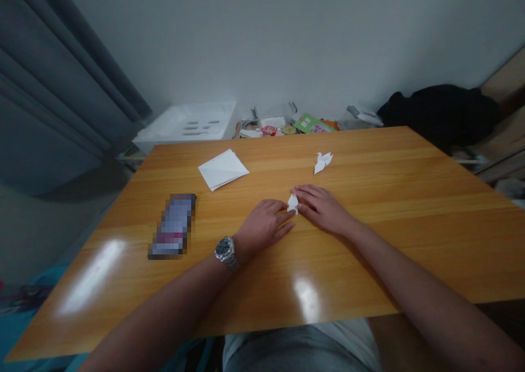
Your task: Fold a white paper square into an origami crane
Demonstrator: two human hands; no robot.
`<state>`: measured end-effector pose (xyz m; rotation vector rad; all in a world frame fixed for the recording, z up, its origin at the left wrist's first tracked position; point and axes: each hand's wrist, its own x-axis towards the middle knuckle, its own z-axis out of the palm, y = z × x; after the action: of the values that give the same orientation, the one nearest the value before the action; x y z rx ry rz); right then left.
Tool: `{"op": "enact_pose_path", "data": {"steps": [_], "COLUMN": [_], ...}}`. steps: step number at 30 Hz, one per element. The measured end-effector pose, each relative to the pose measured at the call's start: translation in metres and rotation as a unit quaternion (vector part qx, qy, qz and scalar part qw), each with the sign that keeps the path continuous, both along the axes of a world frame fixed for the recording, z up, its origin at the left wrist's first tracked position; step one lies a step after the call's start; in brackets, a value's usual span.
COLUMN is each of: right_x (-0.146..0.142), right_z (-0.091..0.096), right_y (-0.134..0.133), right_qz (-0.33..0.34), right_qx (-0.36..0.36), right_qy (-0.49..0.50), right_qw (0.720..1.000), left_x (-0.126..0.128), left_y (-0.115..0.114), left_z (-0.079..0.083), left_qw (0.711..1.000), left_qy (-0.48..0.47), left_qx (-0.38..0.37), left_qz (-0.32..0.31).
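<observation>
On the honey-toned wooden table [389,251] lie a white paper origami crane [322,162], a folded white paper square [223,169] and a flat, pixelated rectangular object [172,225]. Beyond the far edge sit a white plastic tray [184,123], a green booklet [314,123] and a heap of black fabric [438,115]. A grey curtain [53,76] hangs at left.

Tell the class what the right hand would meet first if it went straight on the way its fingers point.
The small folded paper, right at the fingertips of the right hand; it seems to touch them, though depth is unclear.
</observation>
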<state>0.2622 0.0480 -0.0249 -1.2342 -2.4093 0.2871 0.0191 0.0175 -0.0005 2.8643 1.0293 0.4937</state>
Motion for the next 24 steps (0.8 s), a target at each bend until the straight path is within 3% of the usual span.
{"op": "enact_pose_path", "data": {"steps": [7, 24], "right_x": [-0.0041, -0.0077], "right_z": [0.0056, -0.0003], "right_y": [0.0008, 0.0001], "right_qz": [-0.01, -0.012], "right_qx": [0.001, 0.019], "right_qy": [0.13, 0.12], "right_qw": [0.991, 0.992], "left_x": [0.0025, 0.0011], "left_y": [-0.0016, 0.0033], "left_z": [-0.0002, -0.0027], "left_qw": [1.0, 0.999], "left_qy": [0.009, -0.027], "left_qx": [0.003, -0.022], "left_qz": [0.013, 0.02]}}
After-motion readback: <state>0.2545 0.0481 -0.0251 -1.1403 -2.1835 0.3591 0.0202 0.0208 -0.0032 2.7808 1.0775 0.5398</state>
